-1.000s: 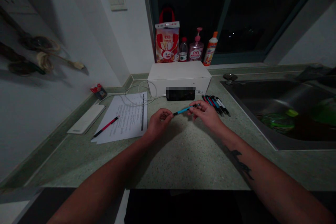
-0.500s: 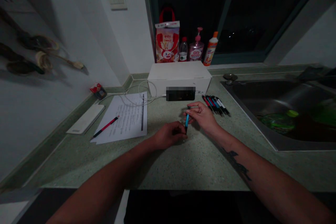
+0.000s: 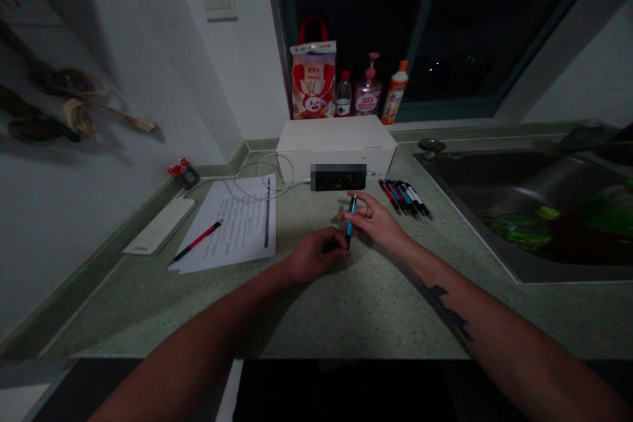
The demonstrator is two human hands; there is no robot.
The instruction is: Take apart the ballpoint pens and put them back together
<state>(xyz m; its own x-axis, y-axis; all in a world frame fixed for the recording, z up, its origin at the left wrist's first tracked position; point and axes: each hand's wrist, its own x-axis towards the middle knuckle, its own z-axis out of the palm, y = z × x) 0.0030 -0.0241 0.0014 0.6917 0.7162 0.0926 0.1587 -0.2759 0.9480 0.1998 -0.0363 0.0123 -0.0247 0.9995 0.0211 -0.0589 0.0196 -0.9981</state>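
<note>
A blue pen with dark ends stands nearly upright between my hands, just above the counter. My left hand pinches its lower, dark end between thumb and fingertips. Around the blue barrel, the fingers of my right hand are closed, with the index finger extended near the top end. Just beyond my right hand lies a row of several pens with red, blue and white barrels. Off to the left, a red and black pen rests on printed sheets.
Behind my hands, a phone leans against a white box, with a white cable at its left. A steel sink borders the right side. A white flat device and a small red box sit at the left wall.
My right hand has shifted slightly on the pen, and more of the pen's upper end shows. My left hand keeps its pinch on the lower end. The view has moved a little.
</note>
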